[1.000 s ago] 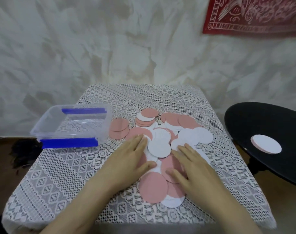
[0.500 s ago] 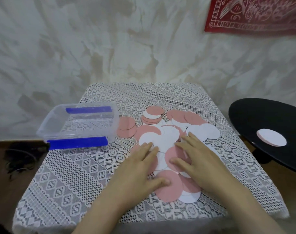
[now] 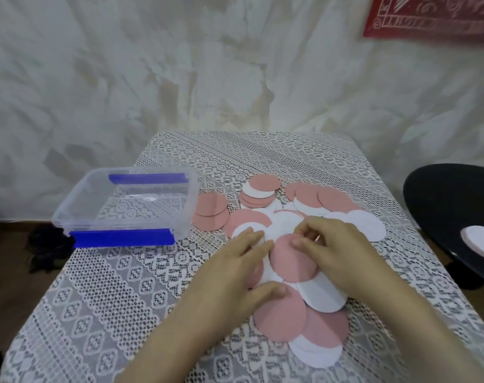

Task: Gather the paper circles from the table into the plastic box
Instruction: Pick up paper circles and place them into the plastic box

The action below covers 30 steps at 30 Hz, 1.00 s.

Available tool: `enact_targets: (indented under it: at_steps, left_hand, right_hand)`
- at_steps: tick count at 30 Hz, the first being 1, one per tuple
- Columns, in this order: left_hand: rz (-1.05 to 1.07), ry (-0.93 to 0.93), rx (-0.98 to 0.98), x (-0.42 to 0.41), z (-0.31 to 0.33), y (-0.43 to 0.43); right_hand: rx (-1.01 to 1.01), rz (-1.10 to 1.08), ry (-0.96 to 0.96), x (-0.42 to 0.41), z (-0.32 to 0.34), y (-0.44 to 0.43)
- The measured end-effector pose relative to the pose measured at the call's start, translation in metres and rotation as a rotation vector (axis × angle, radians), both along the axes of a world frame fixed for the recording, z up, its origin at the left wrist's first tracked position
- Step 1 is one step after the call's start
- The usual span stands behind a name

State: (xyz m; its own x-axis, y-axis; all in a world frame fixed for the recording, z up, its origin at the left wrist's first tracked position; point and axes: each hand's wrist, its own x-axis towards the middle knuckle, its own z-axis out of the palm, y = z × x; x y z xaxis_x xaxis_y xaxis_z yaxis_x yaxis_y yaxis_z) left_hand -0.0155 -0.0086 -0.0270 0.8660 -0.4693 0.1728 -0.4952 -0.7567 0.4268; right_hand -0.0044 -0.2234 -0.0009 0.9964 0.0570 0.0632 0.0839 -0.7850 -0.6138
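right hand (image 3: 341, 254) now pinches at the paper circles (image 3: 287, 268), left hand (image 3: 235, 272) flat

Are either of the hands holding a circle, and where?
The right hand seems to pinch a pink circle at its far edge; the left hand only presses flat.

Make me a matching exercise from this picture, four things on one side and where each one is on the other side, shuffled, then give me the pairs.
1. clear plastic box with blue latches
2. black round tabletop
3. red patterned cloth
4. left hand

A. on the wall, upper right
B. flat on the pile of pink and white paper circles
C. left side of the lace-covered table
D. right of that table, bearing one white paper circle

Pairs: 1-C, 2-D, 3-A, 4-B.
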Motion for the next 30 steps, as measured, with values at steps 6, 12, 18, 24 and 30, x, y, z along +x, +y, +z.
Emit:
enact_targets:
  at_steps: [6, 12, 18, 24, 30]
  left_hand:
    - [0.082, 0.021, -0.264, -0.01, 0.01, -0.006]
    - [0.19, 0.152, -0.592, -0.032, 0.019, -0.008]
    - [0.308, 0.218, -0.588, -0.032, 0.021, 0.008]
    - [0.324, 0.255, -0.547, -0.025, 0.021, 0.02]
    - [0.298, 0.297, -0.574, -0.025, 0.025, 0.015]
  right_hand:
    - [0.398, -0.032, 0.07, -0.022, 0.0, 0.002]
    - [0.693, -0.001, 0.198, -0.051, 0.008, 0.023]
    - [-0.093, 0.05, 0.092, -0.066, 0.012, 0.022]
    - [-0.263, 0.09, 0.204, -0.068, 0.017, 0.028]
    - [-0.267, 0.077, 0.197, -0.052, 0.016, 0.03]
